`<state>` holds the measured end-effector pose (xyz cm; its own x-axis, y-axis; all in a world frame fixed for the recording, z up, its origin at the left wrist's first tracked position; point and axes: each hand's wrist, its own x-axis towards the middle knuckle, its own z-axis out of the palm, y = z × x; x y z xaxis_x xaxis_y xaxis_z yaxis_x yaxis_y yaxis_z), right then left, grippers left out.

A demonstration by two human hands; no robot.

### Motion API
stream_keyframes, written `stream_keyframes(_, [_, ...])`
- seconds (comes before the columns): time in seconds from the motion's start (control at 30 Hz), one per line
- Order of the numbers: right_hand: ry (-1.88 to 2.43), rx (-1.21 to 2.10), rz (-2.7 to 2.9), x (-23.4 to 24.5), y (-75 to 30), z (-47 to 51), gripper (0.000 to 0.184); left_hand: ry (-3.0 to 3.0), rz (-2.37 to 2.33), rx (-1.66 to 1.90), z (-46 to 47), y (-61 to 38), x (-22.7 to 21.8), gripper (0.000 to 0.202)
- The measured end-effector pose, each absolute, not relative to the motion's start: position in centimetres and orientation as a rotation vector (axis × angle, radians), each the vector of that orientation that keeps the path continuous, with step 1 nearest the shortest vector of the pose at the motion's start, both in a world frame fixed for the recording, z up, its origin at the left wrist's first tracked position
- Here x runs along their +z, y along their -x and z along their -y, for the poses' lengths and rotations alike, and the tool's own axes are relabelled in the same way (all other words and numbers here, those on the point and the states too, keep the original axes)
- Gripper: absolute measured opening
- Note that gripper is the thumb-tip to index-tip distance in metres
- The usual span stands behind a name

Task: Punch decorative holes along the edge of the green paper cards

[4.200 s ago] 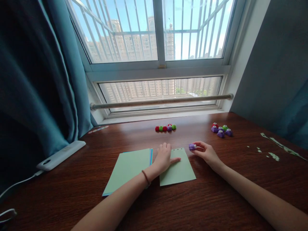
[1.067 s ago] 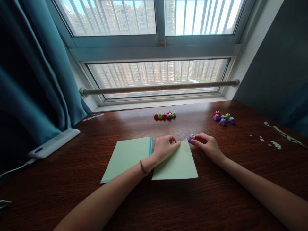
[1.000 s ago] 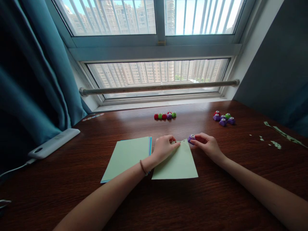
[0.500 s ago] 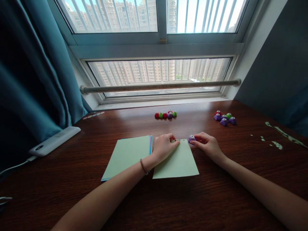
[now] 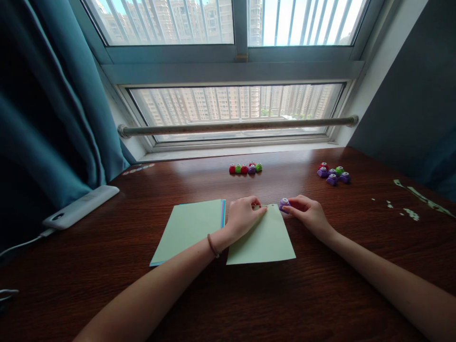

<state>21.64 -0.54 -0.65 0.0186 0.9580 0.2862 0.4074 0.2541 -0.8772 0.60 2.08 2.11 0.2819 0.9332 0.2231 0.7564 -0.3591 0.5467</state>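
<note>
A sheet of pale green paper (image 5: 265, 242) lies on the desk in front of me. My left hand (image 5: 244, 216) is closed on its far edge, fingers and thumb pinched together there. At the sheet's far right corner is a small purple craft punch (image 5: 284, 203) with a white top. My right hand (image 5: 308, 213) grips this punch from the right between thumb and fingers. Small holes show along the far edge of the sheet, near my left thumb. Whether the paper sits inside the punch's slot, I cannot tell.
Left of the sheet is a paper stack (image 5: 192, 232), green on top. Two groups of coloured punches stand farther back, one central (image 5: 244, 169), one right (image 5: 332, 178). Paper bits (image 5: 411, 214) and cut strips (image 5: 423, 197) lie far right. A white power strip (image 5: 81, 206) sits by the curtain.
Both hands stay almost where they were. My right thumb has shifted slightly on the purple punch, and the view has moved a little.
</note>
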Motion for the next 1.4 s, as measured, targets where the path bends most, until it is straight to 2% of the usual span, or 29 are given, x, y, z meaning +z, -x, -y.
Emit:
stream_keyframes(0.4, [1.337,0.696,1.559,-0.2,-21.4,0.8,0.030,-2.188,-1.514,0.780,-2.3,-0.4,1.8,0.024])
stream_keyframes(0.77, [1.275,0.712,1.577,-0.5,-21.4,0.8,0.029,-2.216,-1.531,0.658,-2.0,-0.6,2.1,0.023])
stream_keyframes(1.07, [1.227,0.747,1.758,0.0,-21.2,1.0,0.027,-2.261,-1.607,0.612,-1.9,-0.5,1.8,0.022])
stream_keyframes(1.27, [1.290,0.626,1.929,0.2,-21.1,1.2,0.023,-2.375,-1.652,0.498,-1.2,-0.9,1.6,0.022])
stream_keyframes(1.33, [1.294,0.622,1.939,0.2,-21.1,1.2,0.024,-2.494,-1.702,0.479,-0.5,-1.2,2.0,0.024])
stream_keyframes(1.4, [1.294,0.625,1.935,0.2,-21.1,1.1,0.025,-2.647,-1.754,0.452,0.6,-1.6,2.5,0.036])
